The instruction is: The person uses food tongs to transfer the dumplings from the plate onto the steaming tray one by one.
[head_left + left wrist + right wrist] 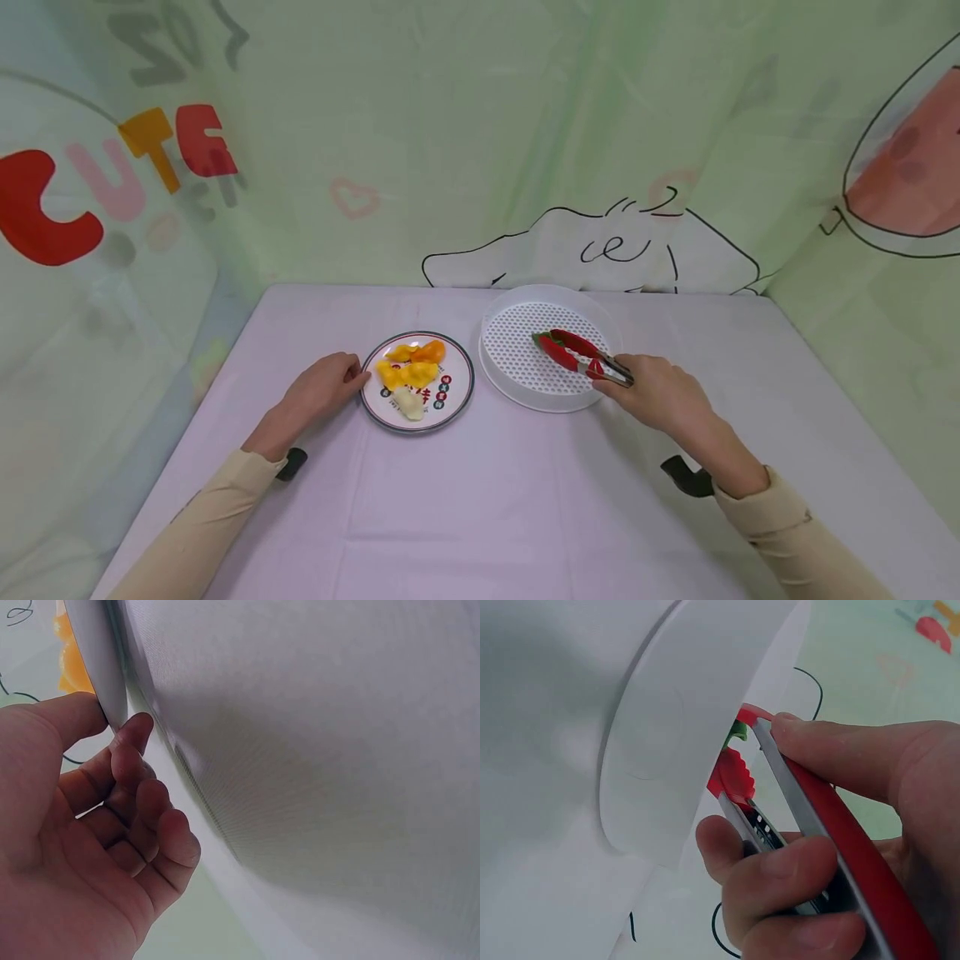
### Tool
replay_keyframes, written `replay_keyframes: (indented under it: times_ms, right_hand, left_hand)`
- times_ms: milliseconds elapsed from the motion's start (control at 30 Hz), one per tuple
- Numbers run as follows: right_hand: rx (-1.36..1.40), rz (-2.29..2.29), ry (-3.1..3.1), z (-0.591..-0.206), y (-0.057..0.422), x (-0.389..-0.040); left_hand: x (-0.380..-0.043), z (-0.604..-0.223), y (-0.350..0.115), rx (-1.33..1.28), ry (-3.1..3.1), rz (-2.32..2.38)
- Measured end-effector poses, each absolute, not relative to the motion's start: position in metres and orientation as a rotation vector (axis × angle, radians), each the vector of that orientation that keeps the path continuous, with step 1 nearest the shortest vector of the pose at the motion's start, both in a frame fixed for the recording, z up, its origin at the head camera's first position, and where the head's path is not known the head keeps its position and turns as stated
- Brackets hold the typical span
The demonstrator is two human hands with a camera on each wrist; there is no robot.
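Note:
My left hand (pixel 322 390) pinches the left rim of a round plate (pixel 459 367) between thumb and finger. On the plate lie yellow dumpling-shaped pieces (pixel 408 375), an orange one (pixel 431 352) and a whitish one (pixel 408 403). My right hand (pixel 660 392) grips red-and-metal tongs (pixel 576 342), whose tips reach over a round white basket (pixel 517 358) with a perforated bottom. Between the tips shows a small green piece (pixel 538 340), mostly hidden by the tongs. In the right wrist view the basket's side wall (pixel 660 735) covers part of the tongs' tips.
A pale lilac cloth (pixel 450 517) covers the table, with the plate left of the basket. Behind and at both sides hang light green printed curtains (pixel 450 125). Dark bands (pixel 686 477) show at both wrists.

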State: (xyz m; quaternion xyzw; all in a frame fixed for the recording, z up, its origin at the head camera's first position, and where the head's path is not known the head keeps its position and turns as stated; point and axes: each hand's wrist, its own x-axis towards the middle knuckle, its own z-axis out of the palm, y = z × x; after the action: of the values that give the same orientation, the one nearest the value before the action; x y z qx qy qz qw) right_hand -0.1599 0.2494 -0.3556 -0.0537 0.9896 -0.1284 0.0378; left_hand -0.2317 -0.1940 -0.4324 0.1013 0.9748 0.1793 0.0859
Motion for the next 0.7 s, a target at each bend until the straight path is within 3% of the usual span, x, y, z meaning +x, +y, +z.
replay_keyframes:
  times_ms: [700]
  right_hand:
    - [-0.153, -0.487, 3.074, -0.343, 0.233, -0.147]
  left_hand:
    - [-0.232, -0.435, -0.194, 0.303, 2.910, 0.547]
